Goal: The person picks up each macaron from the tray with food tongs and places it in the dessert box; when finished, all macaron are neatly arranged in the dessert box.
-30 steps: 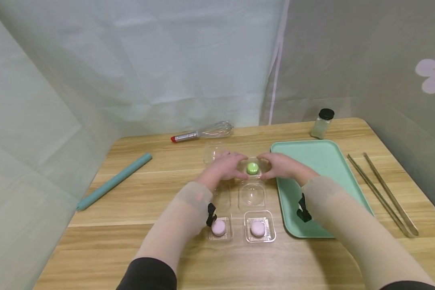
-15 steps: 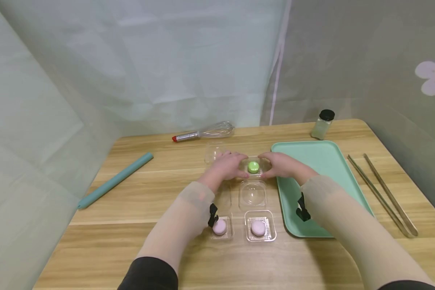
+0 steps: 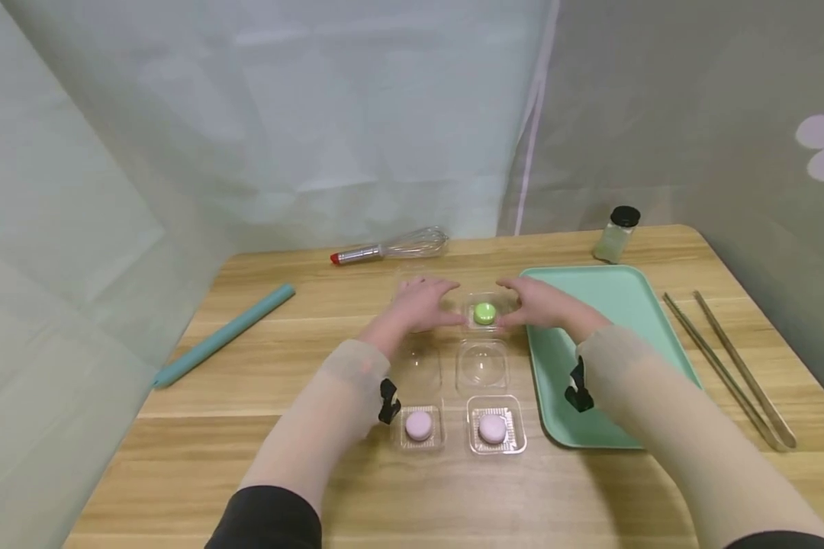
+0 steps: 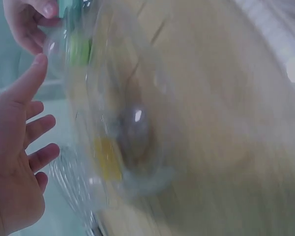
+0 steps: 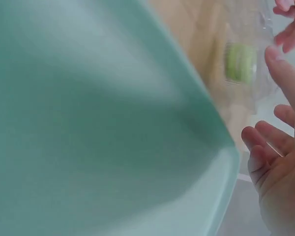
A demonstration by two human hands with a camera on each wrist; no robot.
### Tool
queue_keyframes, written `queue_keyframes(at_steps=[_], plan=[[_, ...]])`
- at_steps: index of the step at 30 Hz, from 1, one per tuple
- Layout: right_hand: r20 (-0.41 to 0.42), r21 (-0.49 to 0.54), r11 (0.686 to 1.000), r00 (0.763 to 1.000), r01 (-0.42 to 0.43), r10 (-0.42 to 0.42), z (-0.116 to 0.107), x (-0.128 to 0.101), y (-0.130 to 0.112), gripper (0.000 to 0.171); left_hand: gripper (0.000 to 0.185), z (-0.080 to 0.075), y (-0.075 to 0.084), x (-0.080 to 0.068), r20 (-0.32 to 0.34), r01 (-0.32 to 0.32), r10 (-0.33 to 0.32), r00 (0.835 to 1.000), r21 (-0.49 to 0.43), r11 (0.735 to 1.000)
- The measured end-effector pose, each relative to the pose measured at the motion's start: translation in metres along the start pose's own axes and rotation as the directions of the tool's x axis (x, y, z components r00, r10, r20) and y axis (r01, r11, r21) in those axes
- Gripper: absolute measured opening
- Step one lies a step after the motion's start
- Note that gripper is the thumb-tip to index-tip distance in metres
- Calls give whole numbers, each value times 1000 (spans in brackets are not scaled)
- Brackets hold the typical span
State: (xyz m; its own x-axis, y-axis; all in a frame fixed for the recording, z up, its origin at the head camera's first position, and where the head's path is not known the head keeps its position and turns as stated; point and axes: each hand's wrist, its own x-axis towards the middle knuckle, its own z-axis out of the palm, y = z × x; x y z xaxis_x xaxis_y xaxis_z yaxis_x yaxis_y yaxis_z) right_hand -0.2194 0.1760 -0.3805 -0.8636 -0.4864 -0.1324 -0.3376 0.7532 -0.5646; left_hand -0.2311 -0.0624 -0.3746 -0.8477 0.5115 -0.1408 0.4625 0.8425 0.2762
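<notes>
We are holding both hands on either side of a small clear plastic case (image 3: 484, 314) with a green macaron (image 3: 484, 313) lying in it, near the middle of the wooden table (image 3: 281, 366). Our left hand (image 3: 422, 303) is hovering just left of the case, fingers straight and spread, gripping nothing. Our right hand (image 3: 545, 305) is sitting just right of it, over the near corner of the green tray (image 3: 618, 305), fingers likewise loose and holding nothing. Whether any fingertip is touching the case we cannot tell: the wrist views are blurring badly.

In the left wrist view the case's clear lid is smearing into a haze. In the right wrist view the tray is filling most of the frame.

Nearer us, an empty clear dome (image 3: 482, 364) is lying, and two pink macarons (image 3: 492, 428) are sitting in open cases; our left forearm is partly covering a second dome. A whisk (image 3: 391, 247), a teal rod (image 3: 226, 335), a jar (image 3: 616, 232) and long tongs (image 3: 728, 366) are lying around the edges.
</notes>
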Motion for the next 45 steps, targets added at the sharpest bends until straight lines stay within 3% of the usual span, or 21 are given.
queue_keyframes(at_steps=[8,17,27,37,45], plan=[[-2,-10,1000,1000,-8,8,-5,10,-10,78,78,-7,-24,-8,-34,53,-55,998,-45,998],[-12,-73,997,1000,-10,9,3,32,-43,74,80,-9,-52,-16,-83,123,-126,988,-39,992],[-14,-66,997,999,-51,50,15,51,-62,72,84,-8,-77,-25,-60,167,-175,983,-110,980],[-29,-67,991,993,-118,116,26,62,-62,70,87,-3,-84,-26,-20,186,-193,981,-194,963],[-24,-109,984,990,-138,137,35,71,-64,71,86,-1,-79,-24,-5,187,-191,982,-177,966]])
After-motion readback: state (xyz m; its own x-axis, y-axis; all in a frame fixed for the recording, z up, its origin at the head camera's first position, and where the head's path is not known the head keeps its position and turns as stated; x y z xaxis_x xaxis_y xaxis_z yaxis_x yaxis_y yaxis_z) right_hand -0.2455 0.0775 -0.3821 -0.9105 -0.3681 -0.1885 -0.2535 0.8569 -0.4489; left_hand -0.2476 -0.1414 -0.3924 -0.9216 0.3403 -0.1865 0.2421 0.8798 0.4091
